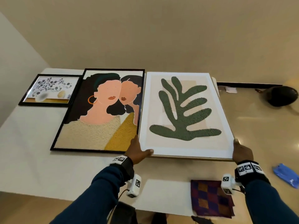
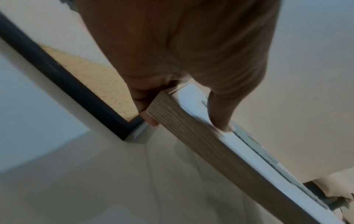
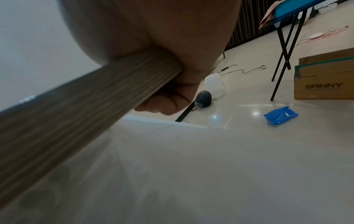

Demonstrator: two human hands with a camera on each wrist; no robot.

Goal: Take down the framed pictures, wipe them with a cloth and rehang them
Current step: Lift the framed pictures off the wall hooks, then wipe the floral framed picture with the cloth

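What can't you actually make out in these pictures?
- Back of the leaf picture: faces away in every view.
- Right hand fingers: head view, behind the frame.
- Checked cloth: head view, the wrist camera overlaps one corner.
- Dark round object on the floor: blurred.

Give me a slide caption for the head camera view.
Both hands, left hand and right hand, grip the leaf picture over the table.

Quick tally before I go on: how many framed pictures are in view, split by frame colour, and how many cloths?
Black-framed pictures: 2, the small floral print and the two-faces portrait, both lying on the white surface.
Light wood-framed pictures: 1, the green leaf print, gripped by the left hand and the right hand.
Cloths: 1, the checked cloth.
Total: 4.
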